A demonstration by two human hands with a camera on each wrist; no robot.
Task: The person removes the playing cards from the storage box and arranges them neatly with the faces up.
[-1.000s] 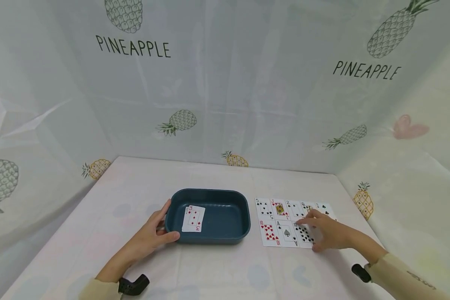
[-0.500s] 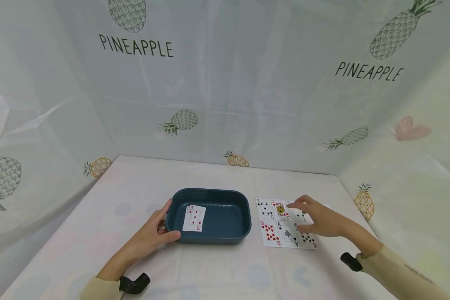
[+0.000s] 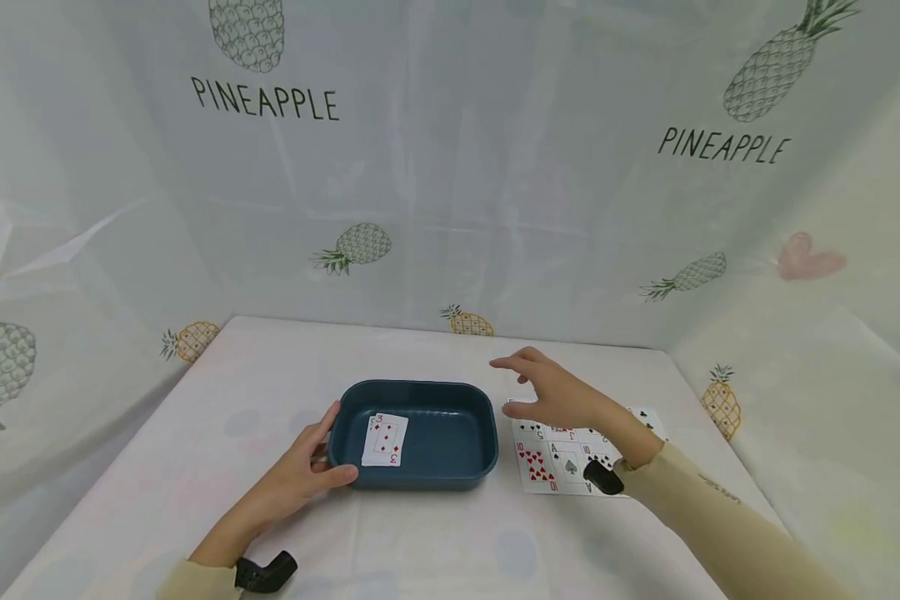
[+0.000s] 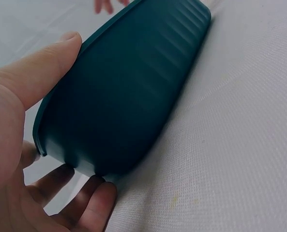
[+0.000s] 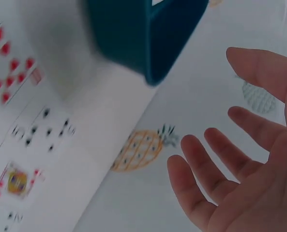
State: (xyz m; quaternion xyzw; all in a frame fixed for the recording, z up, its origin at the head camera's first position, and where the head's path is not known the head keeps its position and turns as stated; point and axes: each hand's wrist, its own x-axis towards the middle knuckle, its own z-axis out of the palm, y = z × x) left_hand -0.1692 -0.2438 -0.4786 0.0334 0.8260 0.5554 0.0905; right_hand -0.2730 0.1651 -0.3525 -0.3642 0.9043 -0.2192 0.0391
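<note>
My left hand grips the left end of a dark teal tray. In the left wrist view its thumb lies against one side of the tray and its fingers curl round the end. Inside the tray, toward the left, a few overlapping playing cards lie face up, a red three on top. My right hand hovers beside the tray's right end, fingers apart and holding nothing. Under the right arm lie two rows of face-up cards, including the ten of hearts and ace of spades; the arm hides some.
A pale cloth covers the table. Behind it hangs a pineapple-print curtain, which also closes off both sides. The right wrist view shows a jack and a black five in the card rows.
My right hand has moved left from over the card rows to the tray's right end. Its forearm now covers part of the cards. The left hand and tray have stayed put.
</note>
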